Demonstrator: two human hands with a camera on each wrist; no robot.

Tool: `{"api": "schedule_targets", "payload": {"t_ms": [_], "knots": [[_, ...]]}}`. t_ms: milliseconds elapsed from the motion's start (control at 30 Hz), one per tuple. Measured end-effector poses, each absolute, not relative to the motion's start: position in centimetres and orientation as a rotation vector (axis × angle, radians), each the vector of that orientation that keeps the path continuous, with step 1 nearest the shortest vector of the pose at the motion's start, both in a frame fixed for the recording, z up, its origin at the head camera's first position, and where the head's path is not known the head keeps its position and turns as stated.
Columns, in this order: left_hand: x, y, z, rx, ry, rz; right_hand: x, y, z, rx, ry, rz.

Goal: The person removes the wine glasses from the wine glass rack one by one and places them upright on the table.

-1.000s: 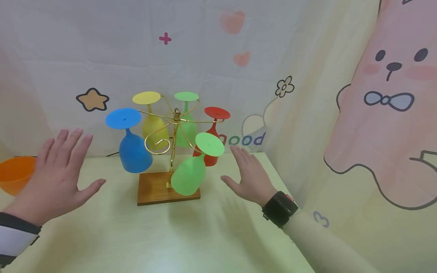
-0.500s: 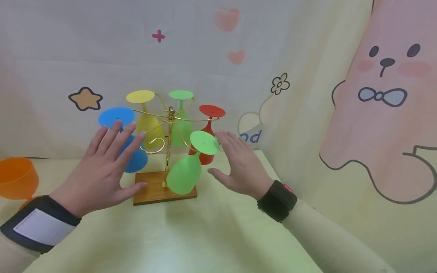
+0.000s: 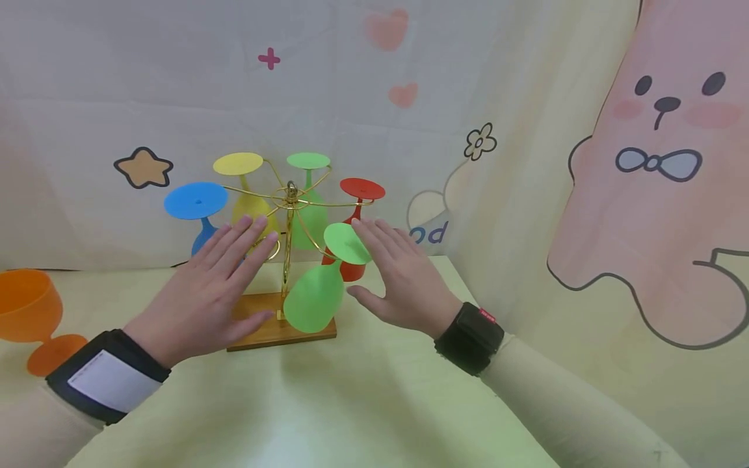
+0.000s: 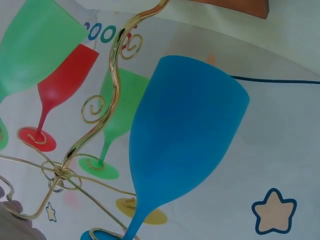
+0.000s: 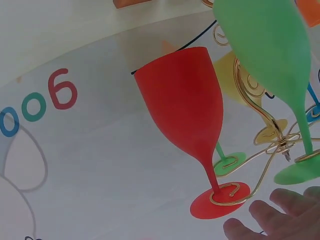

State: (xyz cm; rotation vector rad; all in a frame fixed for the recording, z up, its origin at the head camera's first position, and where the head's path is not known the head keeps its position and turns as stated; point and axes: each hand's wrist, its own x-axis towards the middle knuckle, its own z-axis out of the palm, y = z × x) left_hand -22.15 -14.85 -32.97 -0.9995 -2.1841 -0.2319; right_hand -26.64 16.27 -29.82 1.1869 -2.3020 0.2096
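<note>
A gold wire stand (image 3: 287,260) on a wooden base (image 3: 295,335) carries several plastic goblets hung upside down by their feet. They are a blue goblet (image 3: 196,200), a yellow goblet (image 3: 238,164), a red goblet (image 3: 363,188), a rear green goblet (image 3: 308,160) and a front green goblet (image 3: 314,298). My left hand (image 3: 205,296), fingers straight, overlaps the blue goblet and a bare curled hook in the head view. My right hand (image 3: 409,279) is extended beside the front green goblet, fingertips overlapping its foot. Neither hand holds anything. Fingertips (image 5: 262,212) show below the goblets in the right wrist view.
An orange goblet (image 3: 29,305) stands bowl up on the pale table (image 3: 328,403) at the far left. Behind the table hangs a printed cloth (image 3: 333,84), and another cloth side with a pink bear (image 3: 661,214) closes off the right.
My left hand has moved right and inward, from near the orange goblet to in front of the blue one. The right hand has shifted slightly left. The head view has shifted a little.
</note>
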Motion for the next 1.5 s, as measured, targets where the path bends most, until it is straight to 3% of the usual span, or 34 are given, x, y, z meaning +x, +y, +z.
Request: {"api": "schedule_targets", "payload": {"t_ms": [500,1133,1500], "knots": [[-22.3,-14.5,-32.4,-0.977,-2.018,-0.282,-26.6,15.1,-30.0,1.342,-2.174,0.223],[-22.3,-14.2,-32.8,-0.955,-2.002,-0.346,-25.8,14.4,-29.9,1.348,-2.183,0.162],[-22.3,-14.1,-32.7,-0.956,-1.998,-0.354,-26.0,13.2,-27.9,1.523,-2.142,0.097]]}}
